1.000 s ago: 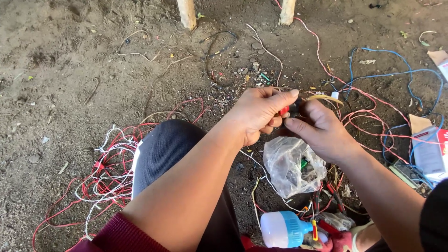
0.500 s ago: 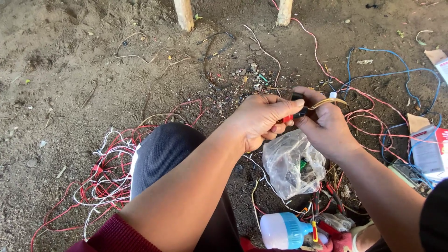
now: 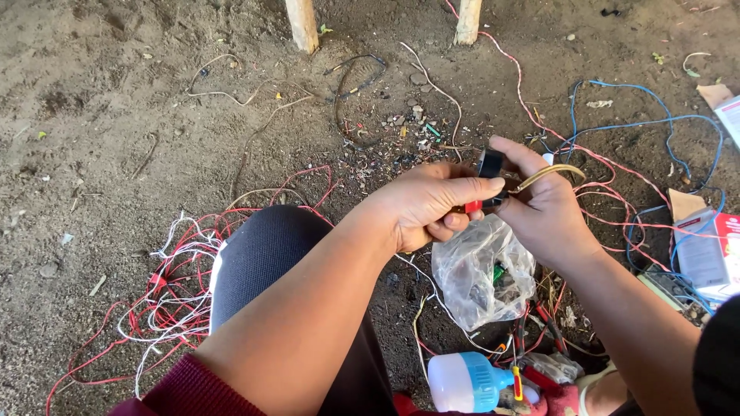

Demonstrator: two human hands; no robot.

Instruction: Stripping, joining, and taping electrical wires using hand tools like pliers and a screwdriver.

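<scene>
On the far left a messy pile of red and white wires (image 3: 166, 300) lies on the dirt ground (image 3: 100, 139). Next to it is the person's knee in dark trousers (image 3: 266, 254). Two wooden posts (image 3: 302, 23) stand in the dirt at the top. Below the hands lies one clear plastic bag (image 3: 482, 277) with small bits inside, and near the bottom lies one white and blue bulb (image 3: 462, 381).

The left hand (image 3: 420, 204) is curled shut, pinching a small black and red part (image 3: 487, 181) with thumb and fingers. The right hand (image 3: 543, 208) is closed on the same part from the other side, and a yellowish wire (image 3: 551, 173) sticks out over it. The two hands touch each other, above the bag.

On the right, blue wires (image 3: 647, 123) loop over the dirt, and one red and white box (image 3: 713, 254) sits by the edge.
</scene>
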